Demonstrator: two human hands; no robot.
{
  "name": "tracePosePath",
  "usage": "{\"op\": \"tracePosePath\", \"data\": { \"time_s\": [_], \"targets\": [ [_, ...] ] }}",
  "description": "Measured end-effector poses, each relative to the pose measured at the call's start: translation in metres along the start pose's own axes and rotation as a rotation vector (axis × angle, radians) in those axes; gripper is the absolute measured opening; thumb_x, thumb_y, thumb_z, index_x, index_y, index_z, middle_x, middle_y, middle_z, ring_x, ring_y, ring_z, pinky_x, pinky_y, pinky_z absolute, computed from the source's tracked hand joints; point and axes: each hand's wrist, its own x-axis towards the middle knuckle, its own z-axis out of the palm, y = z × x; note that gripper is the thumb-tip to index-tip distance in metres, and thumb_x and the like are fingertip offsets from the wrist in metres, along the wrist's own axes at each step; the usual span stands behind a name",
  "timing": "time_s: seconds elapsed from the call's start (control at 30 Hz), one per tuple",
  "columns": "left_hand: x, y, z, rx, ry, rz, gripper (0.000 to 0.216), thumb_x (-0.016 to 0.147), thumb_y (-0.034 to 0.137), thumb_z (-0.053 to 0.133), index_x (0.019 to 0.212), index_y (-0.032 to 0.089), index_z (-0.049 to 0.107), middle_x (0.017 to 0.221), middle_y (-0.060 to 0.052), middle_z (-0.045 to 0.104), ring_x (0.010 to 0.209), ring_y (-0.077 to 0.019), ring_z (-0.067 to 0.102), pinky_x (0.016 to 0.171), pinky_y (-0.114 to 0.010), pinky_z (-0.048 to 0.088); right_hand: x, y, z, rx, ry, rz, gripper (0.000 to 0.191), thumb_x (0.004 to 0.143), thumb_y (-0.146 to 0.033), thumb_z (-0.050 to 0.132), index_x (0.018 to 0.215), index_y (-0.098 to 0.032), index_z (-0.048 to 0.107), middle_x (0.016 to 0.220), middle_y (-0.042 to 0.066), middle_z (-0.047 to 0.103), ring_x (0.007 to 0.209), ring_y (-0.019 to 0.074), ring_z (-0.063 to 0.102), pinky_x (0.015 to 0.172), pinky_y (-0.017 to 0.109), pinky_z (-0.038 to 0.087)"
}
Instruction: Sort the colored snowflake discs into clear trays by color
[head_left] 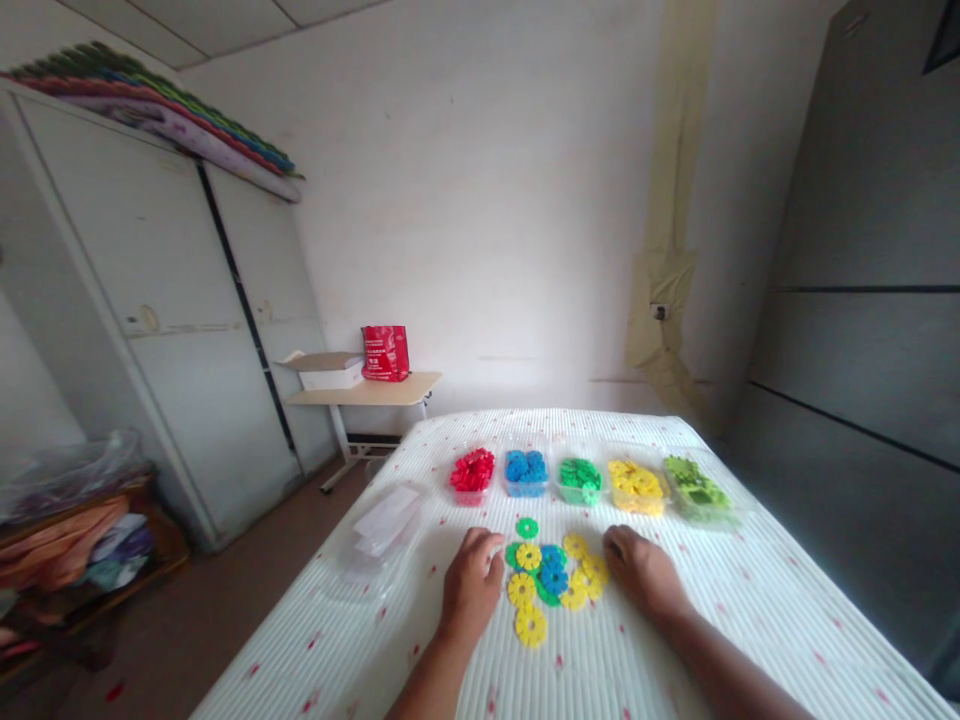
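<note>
Head view: one camera, looking forward and down over a table [675, 640] with a white, red-speckled cover.
Landmark: loose pile of flower discs [551, 580], yellow, blue and green, lying flat on the cover directly between the two hands.
Left hand [471, 585]: resting knuckles-up just left of the pile, fingers curled and pressed together, fingertips touching the pile's left edge near a yellow disc [529, 556]; whether it pinches a piece I cannot tell.
Right hand [641, 573]: resting just right of the pile, fingers bent inward, tips at the yellow discs on that edge; a pinch cannot be made out.
Nearer hand: both sit about equally close; the pile spreads from left hand to right hand, its longer run going slightly toward the person on the left side.
Stray pieces: a single green disc [527, 527] just beyond the pile; a yellow disc [531, 627] on the near side.
Containers beyond the pile, in a row: red tub [472, 475] holds red discs; blue tub [526, 472] blue; green tub [580, 480] green; yellow tub [637, 487] yellow; light-green tub [697, 490] light green.
Left of the pile: clear lids [386, 525] stacked on the cover.
</note>
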Motion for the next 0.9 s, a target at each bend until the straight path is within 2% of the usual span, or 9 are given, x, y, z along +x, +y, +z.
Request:
{"op": "tracePosePath", "data": {
  "time_s": [0.17,0.33,0.5,0.63,0.8,0.9],
  "targets": [
    [-0.004,0.016,0.01,0.257,-0.08,0.116,0.042,0.079,0.013,0.044,0.116,0.025,0.061,0.124,-0.007,0.055,0.113,-0.0229,0.049,0.097,-0.038,0.039,0.0,-0.004,0.002,-0.06,-0.02,0.003,0.019,0.085,-0.014,0.041,0.076,-0.019,0.057,0.08,0.002,0.062,0.07,0.013,0.058,0.058,0.021,0.031],
    [-0.005,0.015,0.021,0.403,-0.213,0.079,0.048,0.083,0.02,0.044,0.129,0.033,0.049,0.144,-0.005,0.037,0.129,-0.0278,0.033,0.102,-0.046,0.03,-0.001,-0.003,0.005,-0.122,-0.009,0.001,0.022,0.088,-0.014,0.039,0.077,-0.019,0.057,0.08,0.003,0.062,0.068,0.0127,0.059,0.055,0.022,0.029],
    [-0.004,0.014,0.024,0.424,-0.276,0.006,0.043,0.085,0.028,0.041,0.127,0.035,0.051,0.144,-0.004,0.038,0.13,-0.0292,0.032,0.102,-0.048,0.026,-0.001,-0.006,0.003,-0.158,-0.002,-0.014,0.021,0.088,-0.015,0.039,0.079,-0.019,0.058,0.081,0.003,0.062,0.068,0.0122,0.06,0.054,0.023,0.028],
    [-0.003,0.016,0.024,0.422,-0.28,-0.015,0.043,0.083,0.025,0.042,0.124,0.034,0.054,0.142,-0.006,0.04,0.129,-0.029,0.034,0.101,-0.048,0.027,-0.002,-0.006,0.004,-0.173,0.003,-0.012,0.021,0.088,-0.015,0.039,0.079,-0.019,0.058,0.082,0.003,0.062,0.067,0.0124,0.06,0.054,0.023,0.028],
    [-0.001,0.016,0.019,0.361,-0.212,0.033,0.041,0.078,0.021,0.048,0.117,0.028,0.059,0.136,-0.007,0.046,0.126,-0.0262,0.037,0.101,-0.043,0.03,-0.002,-0.006,0.004,-0.173,0.005,-0.012,0.022,0.089,-0.016,0.039,0.078,-0.019,0.057,0.081,0.003,0.062,0.068,0.0122,0.06,0.053,0.023,0.027],
    [-0.001,0.015,0.015,0.265,-0.15,0.063,0.038,0.074,0.017,0.051,0.109,0.025,0.063,0.126,-0.007,0.054,0.119,-0.0243,0.043,0.099,-0.04,0.034,-0.001,-0.007,0.003,-0.167,0.004,-0.008,0.021,0.088,-0.016,0.039,0.078,-0.019,0.057,0.081,0.002,0.062,0.068,0.0122,0.059,0.053,0.023,0.027]
  ]
}}
